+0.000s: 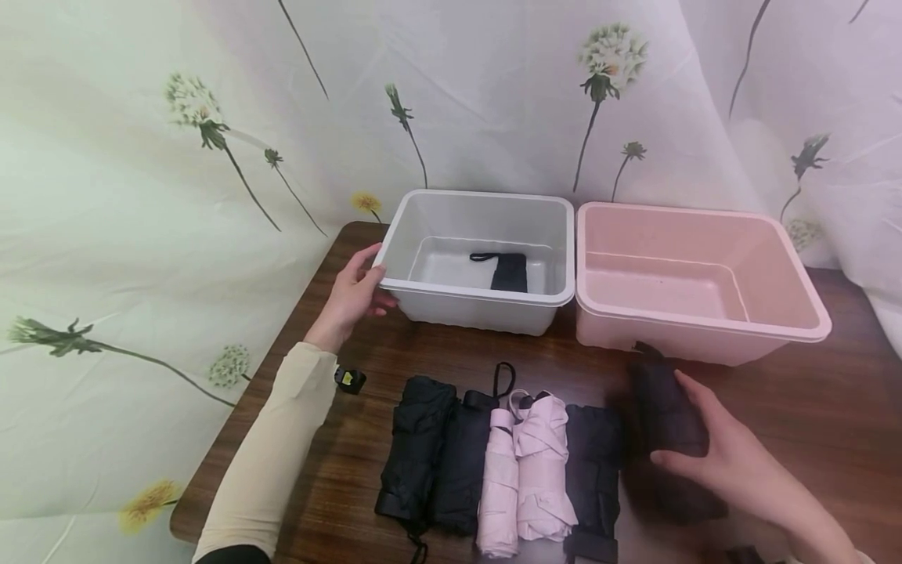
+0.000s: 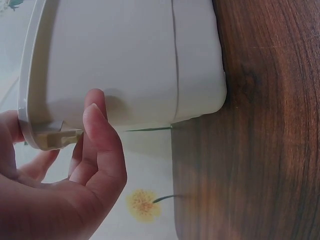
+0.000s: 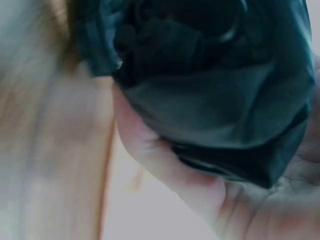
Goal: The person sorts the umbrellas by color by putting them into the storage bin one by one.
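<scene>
1. Curled round a folded black umbrella (image 1: 662,411), the right hand (image 1: 733,462) grips it just in front of the pink bin (image 1: 705,329), above the wooden table (image 1: 831,407); the right wrist view shows crumpled dark fabric (image 3: 215,100) bunched against the palm.
2. Thumb and fingers of the left hand (image 1: 350,298) clasp the rim at the corner of the white bin (image 1: 486,301), with the thumb (image 2: 102,135) pressed to its outer wall.
3. To do this well, the person should probably keep the white bin steadied and hold the umbrella by its middle, so the loose canopy folds do not snag a rim.
4. Both bins are smooth, rigid plastic with rounded corners and rolled lips; the white one holds another black umbrella (image 1: 509,271) with a wrist loop.
5. A row of soft, creased folded umbrellas (image 1: 493,462) lies near the table's front edge, black and pale pink side by side, touching.
</scene>
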{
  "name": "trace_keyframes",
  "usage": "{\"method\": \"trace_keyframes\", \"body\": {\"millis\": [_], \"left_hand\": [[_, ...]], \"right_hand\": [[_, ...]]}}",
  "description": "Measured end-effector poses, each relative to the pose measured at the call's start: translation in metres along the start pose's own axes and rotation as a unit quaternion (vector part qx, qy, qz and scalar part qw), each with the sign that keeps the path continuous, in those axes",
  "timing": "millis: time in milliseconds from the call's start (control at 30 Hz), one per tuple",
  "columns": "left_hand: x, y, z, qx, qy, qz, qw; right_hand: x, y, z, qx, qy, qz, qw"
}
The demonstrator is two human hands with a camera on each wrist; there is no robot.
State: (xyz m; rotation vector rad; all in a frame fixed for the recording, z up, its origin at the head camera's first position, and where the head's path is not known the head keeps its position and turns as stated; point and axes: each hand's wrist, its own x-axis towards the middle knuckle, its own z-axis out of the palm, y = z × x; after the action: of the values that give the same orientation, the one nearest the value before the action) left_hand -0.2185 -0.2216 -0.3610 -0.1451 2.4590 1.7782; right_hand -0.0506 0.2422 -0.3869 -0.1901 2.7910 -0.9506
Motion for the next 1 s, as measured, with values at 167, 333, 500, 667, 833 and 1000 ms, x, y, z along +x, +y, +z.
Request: {"method": "trace_keyframes", "body": {"millis": [167, 333, 500, 667, 833, 1000], "left_hand": [[0.008, -0.011, -0.001, 0.001, 0.005, 0.003, 1.0000], [0.010, -0.015, -0.002, 0.010, 0.006, 0.004, 0.9999], [0.010, -0.013, -0.002, 0.006, 0.005, 0.002, 1.0000], [0.010, -0.013, -0.002, 0.001, 0.003, -0.001, 1.0000], [0.009, -0.013, -0.002, 0.001, 0.002, 0.000, 1.0000], [0.008, -0.012, -0.001, 0.004, 0.004, 0.002, 1.0000]], "right_hand": [[-0.006, -0.014, -0.016, 0.038, 0.010, -0.002, 0.999], [-0.008, -0.019, -0.026, 0.081, 0.065, -0.010, 0.995], [-0.006, -0.018, -0.029, 0.171, 0.107, 0.004, 0.979], [-0.003, -0.017, -0.032, 0.421, 0.115, -0.032, 0.899], [0.000, -0.022, -0.036, 0.612, 0.085, -0.136, 0.774], [0.005, -0.026, -0.040, 0.676, 0.060, -0.181, 0.712]]}}
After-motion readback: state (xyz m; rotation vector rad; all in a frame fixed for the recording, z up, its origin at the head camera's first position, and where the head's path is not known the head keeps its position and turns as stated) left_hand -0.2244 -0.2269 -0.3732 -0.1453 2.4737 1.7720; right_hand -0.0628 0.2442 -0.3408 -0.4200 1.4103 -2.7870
